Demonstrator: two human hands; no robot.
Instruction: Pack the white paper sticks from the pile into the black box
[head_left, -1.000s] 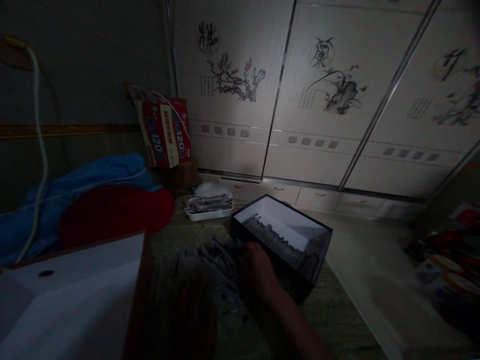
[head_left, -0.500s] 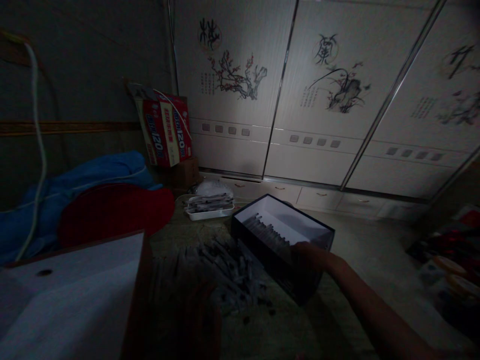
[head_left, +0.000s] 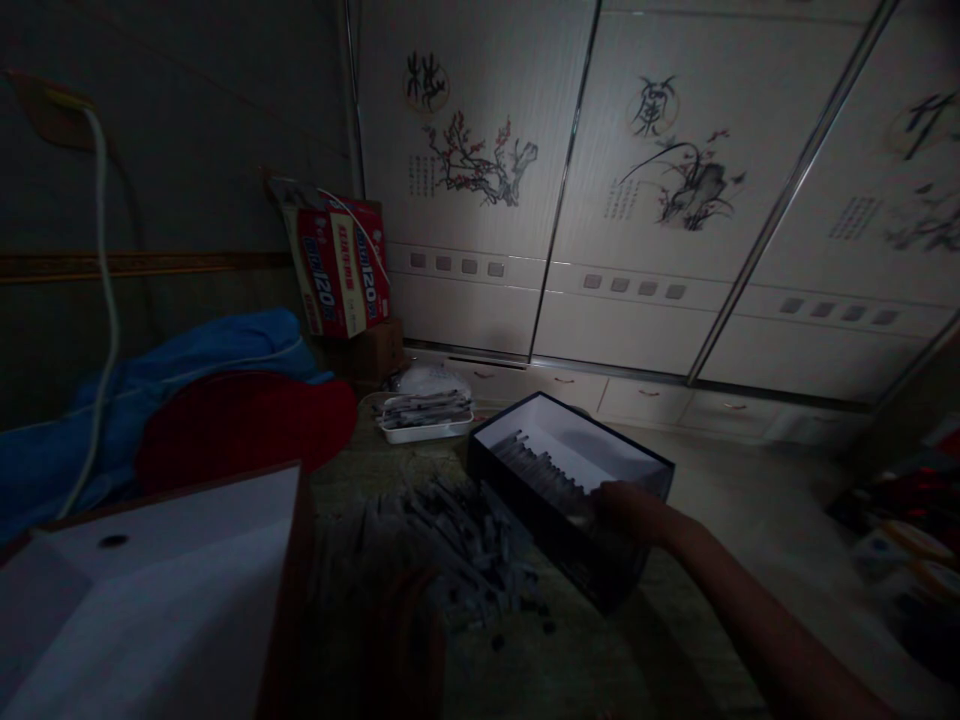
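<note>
My right hand (head_left: 630,508) reaches over the near right side of a dark box (head_left: 551,530) with a white inside. Its fingers are bent down at the end of a row of thin, pen-like sticks (head_left: 544,468) in the box. Whatever sits between those fingers is hidden. My left hand (head_left: 409,610) is low in the middle, in deep shadow, at the near edge of a loose pile of similar pale and dark sticks (head_left: 457,535). Darkness and blur hide how its fingers are set.
A white tray (head_left: 427,432) full of sticks stands behind the pile. At the left is a large open box (head_left: 289,570) with a white inside, beside a red cushion-like thing (head_left: 247,425) and blue cloth (head_left: 225,345). A red carton (head_left: 341,265) leans near the cabinet doors (head_left: 637,330).
The whole view has shifted slightly right and down. My right hand stays at the dark box's near right end. My left hand is still by the pile, its fingers now less distinct.
</note>
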